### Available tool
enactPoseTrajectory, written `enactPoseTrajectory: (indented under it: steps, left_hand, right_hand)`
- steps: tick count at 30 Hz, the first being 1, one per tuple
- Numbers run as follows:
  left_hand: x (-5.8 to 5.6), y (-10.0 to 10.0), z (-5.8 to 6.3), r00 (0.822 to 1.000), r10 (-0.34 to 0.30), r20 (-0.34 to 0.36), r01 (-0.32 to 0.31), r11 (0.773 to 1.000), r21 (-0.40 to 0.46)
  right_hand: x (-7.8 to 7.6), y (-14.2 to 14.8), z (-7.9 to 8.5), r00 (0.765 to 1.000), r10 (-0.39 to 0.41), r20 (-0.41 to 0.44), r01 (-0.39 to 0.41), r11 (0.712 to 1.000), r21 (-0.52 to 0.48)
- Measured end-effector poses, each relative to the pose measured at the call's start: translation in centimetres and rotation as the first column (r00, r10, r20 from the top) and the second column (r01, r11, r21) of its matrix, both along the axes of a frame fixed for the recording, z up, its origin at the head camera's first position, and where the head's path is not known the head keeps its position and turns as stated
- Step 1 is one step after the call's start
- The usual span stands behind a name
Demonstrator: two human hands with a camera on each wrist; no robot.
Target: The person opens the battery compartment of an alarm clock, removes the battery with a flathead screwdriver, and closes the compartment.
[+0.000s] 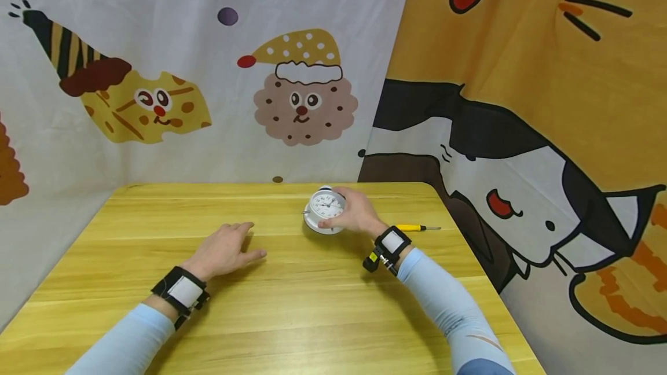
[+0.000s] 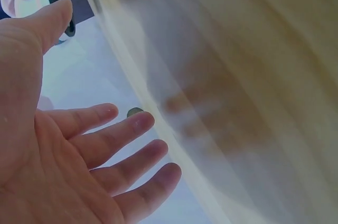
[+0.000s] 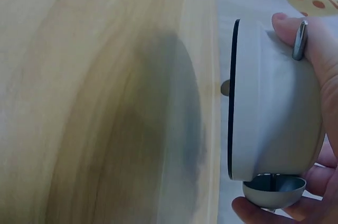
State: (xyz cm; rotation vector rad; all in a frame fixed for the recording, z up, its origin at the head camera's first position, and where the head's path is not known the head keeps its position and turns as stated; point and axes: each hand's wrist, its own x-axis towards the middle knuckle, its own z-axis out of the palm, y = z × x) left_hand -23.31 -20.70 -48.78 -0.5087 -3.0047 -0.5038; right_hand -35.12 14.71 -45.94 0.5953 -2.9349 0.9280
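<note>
My right hand [image 1: 356,211] grips a white twin-bell alarm clock [image 1: 326,206] from its right side, toward the back of the table. The clock's dial faces up toward the head camera. In the right wrist view, the clock's back rim stands off the tabletop, with a metal foot [image 3: 300,40] near my thumb and a bell [image 3: 274,191] by my fingers. My left hand [image 1: 221,250] holds nothing and hovers over the table, left of and nearer than the clock. Its fingers are spread and relaxed in the left wrist view.
A yellow-handled screwdriver [image 1: 411,228] lies on the wooden table [image 1: 312,317], right of the clock. Behind the table hangs a printed cartoon curtain [image 1: 182,16]. Both wrists wear black straps with devices.
</note>
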Motion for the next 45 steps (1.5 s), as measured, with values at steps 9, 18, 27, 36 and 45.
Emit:
enactPoseTrajectory:
  steps: [9,18,27,36,45]
  left_hand:
    - [-0.4,1.2,0.5,0.997,-0.036,0.064,0.033,0.998,0.052]
    - [-0.8,2.6,0.8,0.99,-0.068,0.125,0.05,0.989,0.142]
    - [-0.6,3.9,0.6,0.986,-0.11,0.121,0.092,0.985,0.146]
    - [-0.5,4.5,-0.1,0.985,-0.151,0.085,0.133,0.974,0.181]
    - [-0.3,4.8,-0.2,0.985,-0.164,0.06,0.148,0.967,0.205]
  right_hand:
    - [1.1,-1.4,-0.4,0.992,0.115,-0.046,-0.112,0.992,0.059]
    - [2.3,-3.0,-1.0,0.97,0.234,-0.068,-0.228,0.97,0.084]
    - [3.4,-4.3,-1.6,0.94,0.329,-0.087,-0.317,0.94,0.122]
    - [3.7,-4.7,-2.3,0.919,0.385,-0.09,-0.368,0.916,0.16]
    - [3.3,-5.3,-2.7,0.898,0.437,-0.056,-0.424,0.891,0.162]
